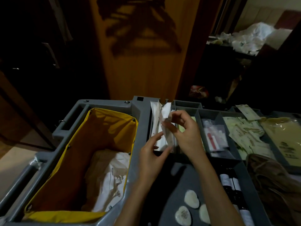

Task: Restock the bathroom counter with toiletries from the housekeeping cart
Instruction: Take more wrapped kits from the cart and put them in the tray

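Observation:
The grey housekeeping cart (140, 111) fills the lower view. Over its leftmost tray compartment my right hand (184, 132) pinches a long white wrapped packet (166, 121) held upright. My left hand (153, 154) grips the lower end of the same white packets. More white packets (154, 115) stand in the compartment behind them. To the right, compartments hold clear-wrapped kits with a red item (213, 137) and pale yellow sachets (244, 134).
A yellow laundry bag (104, 128) with white linen (112, 176) takes up the cart's left side. Three round wrapped soaps (191, 199) and dark bottles (229, 181) lie in the near tray. A brown cloth (268, 176) lies at right. A wooden door (143, 54) stands behind.

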Demonstrator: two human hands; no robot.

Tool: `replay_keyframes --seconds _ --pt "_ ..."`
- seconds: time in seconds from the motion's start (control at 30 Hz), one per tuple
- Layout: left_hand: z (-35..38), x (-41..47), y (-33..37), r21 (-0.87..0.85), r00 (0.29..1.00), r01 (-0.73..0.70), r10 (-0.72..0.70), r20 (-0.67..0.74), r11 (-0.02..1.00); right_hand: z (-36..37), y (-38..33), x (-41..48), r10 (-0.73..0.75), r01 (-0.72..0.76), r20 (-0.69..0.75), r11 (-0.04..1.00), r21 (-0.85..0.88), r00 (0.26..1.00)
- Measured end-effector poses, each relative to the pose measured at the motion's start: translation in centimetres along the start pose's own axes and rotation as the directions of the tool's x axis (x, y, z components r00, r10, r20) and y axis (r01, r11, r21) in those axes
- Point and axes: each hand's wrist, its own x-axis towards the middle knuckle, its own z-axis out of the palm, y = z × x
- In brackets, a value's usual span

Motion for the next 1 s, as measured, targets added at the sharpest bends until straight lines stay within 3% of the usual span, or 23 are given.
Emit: replay_keyframes --seconds 0.2,0.43,0.57,0.63,0.7,0.8,0.9,1.0 --pt "0.1 -0.3 0.9 -0.201 0.999 0.033 -0.024 0.047 0.979 0.4 -0.7 0.5 0.063 -0.064 0.045 0.998 0.027 0.997" --pt "-0.5 -0.2 1.2 -0.307 0.986 0.165 -0.164 0.029 0.937 1.0 1.1 1.0 0.29 -0.29 0.011 0.951 0.109 0.957" --pt "-1.2 0.1 0.4 -0.263 0.967 0.161 -0.206 -0.152 0.951 0.7 3.1 1.8 0.368 -0.372 0.054 0.921 0.119 0.928" --pt "-1.7 0.2 0.0 -0.215 0.933 0.173 -0.23 -0.279 0.961 0.8 4.7 2.3 0.376 -0.378 0.052 0.926 0.019 0.925" --pt "-2.3 0.4 -0.2 -0.22 0.895 0.199 -0.268 -0.357 0.955 1.0 6.4 2.7 0.343 -0.324 0.036 0.914 -0.244 0.939" --pt "-2.5 0.6 -0.2 -0.267 0.873 0.222 -0.313 -0.374 0.938 1.7 8.5 3.1 0.196 -0.041 0.174 0.769 -0.638 0.965" --pt "-2.4 0.7 -0.5 -0.262 0.883 0.233 -0.317 -0.347 0.936 2.9 9.8 3.1 0.108 0.225 0.392 0.669 -0.708 0.914" --pt "-2.3 0.7 -0.7 -0.247 0.889 0.235 -0.311 -0.336 0.94 3.6 10.3 2.8 0.052 0.275 0.376 0.593 -0.757 0.925"
